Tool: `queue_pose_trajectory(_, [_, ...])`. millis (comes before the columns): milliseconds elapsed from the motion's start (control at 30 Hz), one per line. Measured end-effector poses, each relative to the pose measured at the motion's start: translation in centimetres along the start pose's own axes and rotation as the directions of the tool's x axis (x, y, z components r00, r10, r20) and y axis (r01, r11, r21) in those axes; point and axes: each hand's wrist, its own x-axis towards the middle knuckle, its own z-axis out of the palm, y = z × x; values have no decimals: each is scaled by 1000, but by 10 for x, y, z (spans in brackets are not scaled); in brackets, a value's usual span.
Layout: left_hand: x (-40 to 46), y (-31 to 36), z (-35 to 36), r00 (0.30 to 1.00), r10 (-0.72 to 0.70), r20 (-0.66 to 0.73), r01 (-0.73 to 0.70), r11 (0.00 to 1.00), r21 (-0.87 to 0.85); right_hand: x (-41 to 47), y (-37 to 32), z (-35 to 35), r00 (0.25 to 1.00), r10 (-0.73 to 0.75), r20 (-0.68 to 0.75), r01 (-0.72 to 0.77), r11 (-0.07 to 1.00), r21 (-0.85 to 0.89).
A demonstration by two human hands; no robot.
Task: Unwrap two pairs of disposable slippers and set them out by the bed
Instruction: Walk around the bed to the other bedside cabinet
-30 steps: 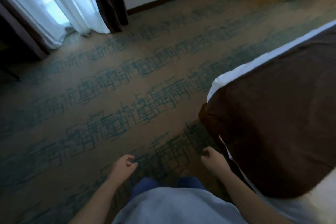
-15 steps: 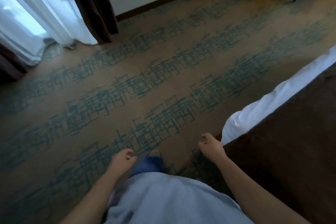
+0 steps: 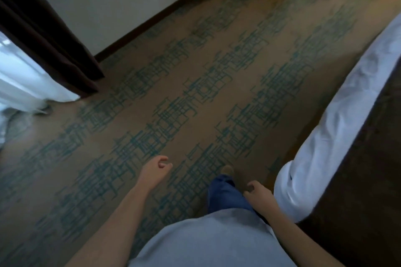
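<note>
A: Big picture first: tan carpet with teal scribbled bands (image 3: 173, 115) fills the room, and the bed with white sheet and dark brown cover (image 3: 325, 136) runs down the right side.

B: Dark brown curtain (image 3: 43, 34) over white sheers at far left. Any slippers?

A: None in sight, no packets anywhere on the floor or the bed edge. I'd say the task hasn't begun.

B: And the hands?

A: Left hand (image 3: 154, 170) hangs loose, fingers curled, nothing in it. Right hand (image 3: 258, 194) just beside the bed corner, half-curled, also bare.

B: When the packets turn up?

A: My guess is featherlight, soft, in slick thin film; pinch a corner seam and tear, holding the soles through the wrap.
</note>
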Motion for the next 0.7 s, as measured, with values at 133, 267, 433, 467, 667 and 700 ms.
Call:
queue_pose_trajectory(133, [52,59,-8,999,7,42,-9,999,53,56,-40,-75,998,-37,-51,37,999,-12])
queue_pose_trajectory(267, [100,112,-17,1000,-12,25,10,995,98,99,-81,-148,994,-58,-95,61,998,31])
queue_pose_trajectory(433, [163,177,-10,997,-25,75,15,992,122,155,-133,-238,989,-43,-142,62,989,134])
queue_pose_trajectory(467, [178,188,-9,995,-31,90,19,991,134,167,-142,-255,988,-37,-148,59,988,141])
queue_pose_trajectory(667, [297,268,-1,982,-9,189,-21,988,156,247,-172,-335,973,20,-232,26,981,193])
queue_pose_trajectory(700, [319,287,-5,979,12,205,-47,985,168,257,-176,-346,969,39,-244,14,977,211])
